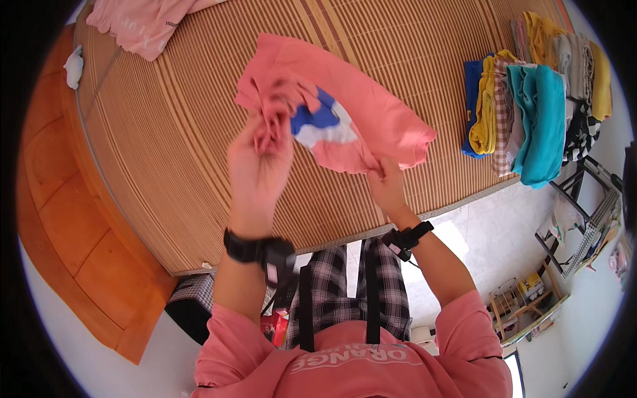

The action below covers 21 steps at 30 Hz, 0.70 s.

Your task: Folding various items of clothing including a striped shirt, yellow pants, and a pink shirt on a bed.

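A pink garment (368, 99) with a blue and white patch hangs between my hands above a slatted bamboo mat (164, 164). Bunched fabric fills my left hand (264, 149), which is raised and slightly blurred. My right hand (387, 183) pinches the near edge of the cloth between thumb and fingers, close to a ribbed band at the garment's right end. Folds hide part of the patch and the fingertips of my left hand.
Stacks of folded clothes (540, 119) stand at the mat's right edge. Another pink garment (144, 25) lies at the far left. An orange wooden headboard (74, 209) borders the left side. A black metal-framed rack (580, 199) stands on the floor at right, beyond the mat.
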{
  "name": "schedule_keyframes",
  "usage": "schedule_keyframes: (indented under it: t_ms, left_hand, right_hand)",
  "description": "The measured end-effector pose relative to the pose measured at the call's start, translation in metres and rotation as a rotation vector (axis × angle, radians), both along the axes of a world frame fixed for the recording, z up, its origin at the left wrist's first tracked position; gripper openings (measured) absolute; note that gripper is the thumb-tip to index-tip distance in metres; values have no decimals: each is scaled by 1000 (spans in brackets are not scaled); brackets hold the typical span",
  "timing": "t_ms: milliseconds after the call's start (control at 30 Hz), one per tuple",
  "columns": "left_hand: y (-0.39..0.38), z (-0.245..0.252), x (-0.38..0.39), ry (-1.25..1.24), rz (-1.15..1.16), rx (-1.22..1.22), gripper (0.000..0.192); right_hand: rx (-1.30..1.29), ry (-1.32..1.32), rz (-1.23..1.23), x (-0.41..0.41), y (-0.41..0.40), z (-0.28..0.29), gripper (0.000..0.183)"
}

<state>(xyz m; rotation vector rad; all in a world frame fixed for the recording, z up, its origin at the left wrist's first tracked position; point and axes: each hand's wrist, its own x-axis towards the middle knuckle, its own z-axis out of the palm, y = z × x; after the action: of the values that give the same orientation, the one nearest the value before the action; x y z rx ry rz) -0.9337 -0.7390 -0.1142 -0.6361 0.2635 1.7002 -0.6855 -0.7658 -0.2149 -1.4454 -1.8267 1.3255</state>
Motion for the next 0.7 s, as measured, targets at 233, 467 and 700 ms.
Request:
schedule_keyframes:
  t_ms: [233,467,700]
  left_hand:
    - [47,-67,-20,679,-140,-779,32]
    - [37,-82,38,2602,-729,-210,49]
    - [37,-117,34,2922,-1060,-288,63]
  right_hand:
    - [-132,-92,-176,-18,30,-2,16]
    - [-112,-250,-143,2,24,-16,20]
    - [272,-342,-226,4,4,9,18]
